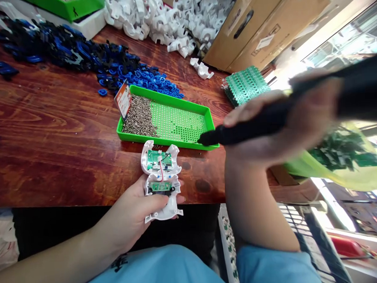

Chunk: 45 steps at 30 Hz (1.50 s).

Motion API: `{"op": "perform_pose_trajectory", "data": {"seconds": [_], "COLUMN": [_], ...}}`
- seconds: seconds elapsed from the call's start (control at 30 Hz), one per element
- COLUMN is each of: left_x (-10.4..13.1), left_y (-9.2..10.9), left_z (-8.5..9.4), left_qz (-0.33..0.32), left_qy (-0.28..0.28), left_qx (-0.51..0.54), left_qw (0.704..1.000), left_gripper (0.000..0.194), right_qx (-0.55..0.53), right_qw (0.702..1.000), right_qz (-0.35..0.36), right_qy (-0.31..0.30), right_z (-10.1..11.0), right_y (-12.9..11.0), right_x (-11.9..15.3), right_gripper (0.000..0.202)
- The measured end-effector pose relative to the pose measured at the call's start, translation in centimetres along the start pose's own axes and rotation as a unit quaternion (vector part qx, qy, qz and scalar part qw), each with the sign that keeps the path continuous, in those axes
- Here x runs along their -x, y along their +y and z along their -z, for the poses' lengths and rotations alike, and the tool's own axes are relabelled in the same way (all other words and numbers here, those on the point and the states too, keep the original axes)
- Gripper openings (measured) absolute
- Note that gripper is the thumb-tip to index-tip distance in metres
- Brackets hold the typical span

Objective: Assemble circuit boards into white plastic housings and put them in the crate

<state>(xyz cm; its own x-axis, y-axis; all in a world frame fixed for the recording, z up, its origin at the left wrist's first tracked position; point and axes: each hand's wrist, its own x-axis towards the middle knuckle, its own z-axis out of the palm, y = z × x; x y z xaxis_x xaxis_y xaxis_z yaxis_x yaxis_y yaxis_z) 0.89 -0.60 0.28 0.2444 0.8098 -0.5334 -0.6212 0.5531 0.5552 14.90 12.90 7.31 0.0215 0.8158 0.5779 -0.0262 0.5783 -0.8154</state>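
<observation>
My left hand (133, 213) is closed around a white plastic housing (170, 208), thumb on top, just over the table's front edge. Two open shell parts show green circuit boards (160, 159), with a red wire running between them. My right hand (269, 153) grips a black electric screwdriver (259, 124), blurred by motion. Its tip points left, over the near right corner of a green perforated tray (170, 141). Small screws (138, 116) fill the tray's left end, beside an upright label card (123, 99).
Behind the tray lie blue rings (149, 79) and black-and-blue parts (70, 48). White shells (172, 18) are heaped at the back beside a cardboard box (249, 28). At right are stacked green boards (246, 85) and a yellow-green bag (307, 166) of green pieces.
</observation>
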Motion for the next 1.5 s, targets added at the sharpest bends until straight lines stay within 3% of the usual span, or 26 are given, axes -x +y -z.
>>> {"op": "perform_pose_trajectory", "data": {"seconds": [0.07,0.17,0.27,0.87,1.0,1.13,1.2,1.33,1.5], "left_x": [0.0,0.1,0.0,-0.3,-0.3,-0.2,-0.3,-0.4,-0.5], "left_y": [0.0,0.0,-0.1,-0.7,-0.6,-0.3,-0.2,-0.3,-0.4], "left_z": [0.1,0.2,0.4,0.9,0.8,0.5,0.4,0.4,0.7], "left_qz": [0.006,0.008,0.002,0.009,0.013,0.018,0.022,0.028,0.019], "left_qy": [0.007,0.007,-0.009,-0.019,-0.024,-0.020,-0.027,-0.031,-0.056], "left_qx": [-0.003,-0.008,0.000,0.049,0.055,0.051,0.053,0.044,0.020], "left_qw": [1.000,1.000,1.000,0.999,0.998,0.998,0.998,0.998,0.998], "left_gripper": [0.040,0.038,0.032,0.033,0.032,0.031,0.036,0.043,0.047], "right_qx": [-0.044,-0.061,-0.063,-0.052,-0.059,-0.069,-0.092,-0.127,-0.097], "right_qw": [0.991,0.983,0.982,0.988,0.985,0.979,0.984,0.991,0.989], "right_qz": [0.095,0.145,0.149,0.117,0.122,0.125,0.106,-0.033,-0.096], "right_qy": [0.082,0.098,0.094,0.089,0.107,0.146,0.114,0.010,-0.064], "right_z": [-0.7,-1.2,-1.0,-0.8,-1.0,-2.0,-3.0,-5.2,-6.6], "right_y": [2.9,6.4,8.1,8.9,7.7,3.7,1.2,-3.0,-4.5], "right_x": [-2.1,-4.4,-5.3,-5.4,-5.2,-4.0,-2.7,0.4,1.7], "right_gripper": [0.029,0.031,0.034,0.023,0.018,0.015,0.017,0.027,0.045]}}
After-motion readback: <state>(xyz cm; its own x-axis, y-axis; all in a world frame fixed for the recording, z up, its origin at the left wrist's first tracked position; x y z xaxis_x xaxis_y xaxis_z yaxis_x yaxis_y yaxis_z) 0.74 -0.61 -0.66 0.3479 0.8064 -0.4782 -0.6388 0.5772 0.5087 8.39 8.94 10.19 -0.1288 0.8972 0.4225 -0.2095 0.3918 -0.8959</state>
